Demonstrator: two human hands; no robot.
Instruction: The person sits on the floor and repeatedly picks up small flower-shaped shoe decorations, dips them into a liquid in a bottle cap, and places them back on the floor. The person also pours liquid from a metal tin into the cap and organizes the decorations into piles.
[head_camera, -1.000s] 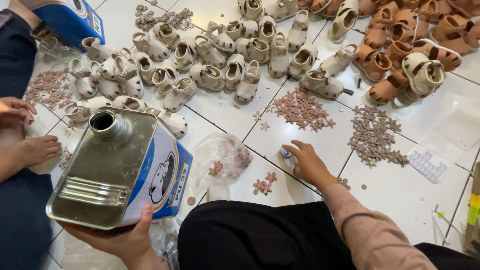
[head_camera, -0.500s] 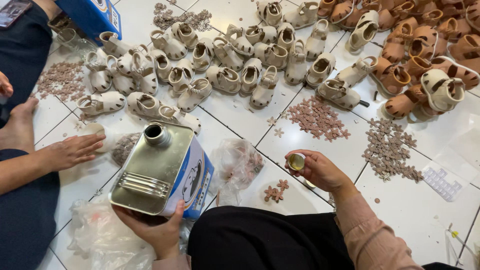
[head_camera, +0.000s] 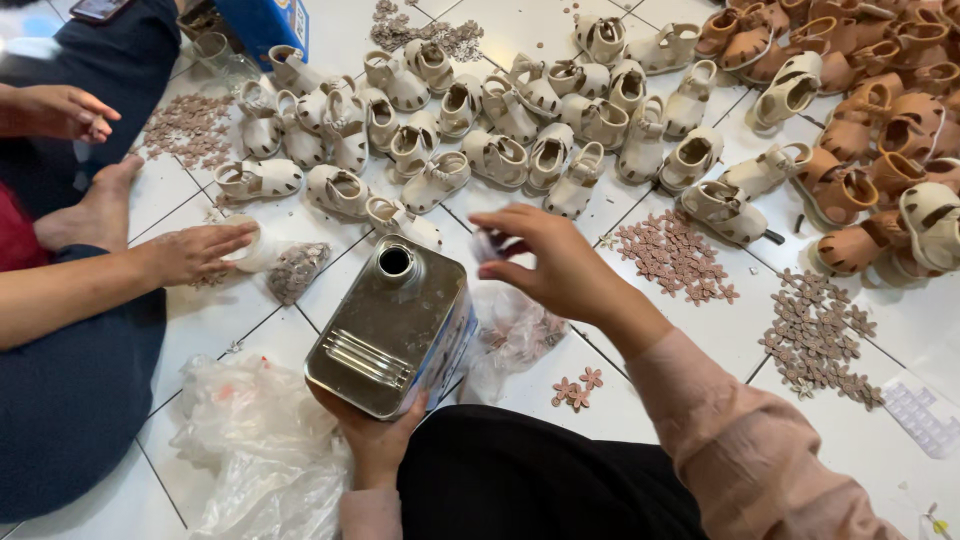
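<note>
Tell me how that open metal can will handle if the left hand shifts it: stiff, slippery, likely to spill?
The metal can looks rigid, with flat sheet-metal sides that probably won't flex. Its shiny surface may be slippery, and the left hand supports only its lower end. It is tilted with the spout uncapped, so any contents could slosh or spill if tipped further.

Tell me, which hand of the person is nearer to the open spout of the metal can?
The right hand. It hovers just right of the spout, at about its level, not touching it. The left hand holds the metal can from below, at the end away from the spout.
</note>
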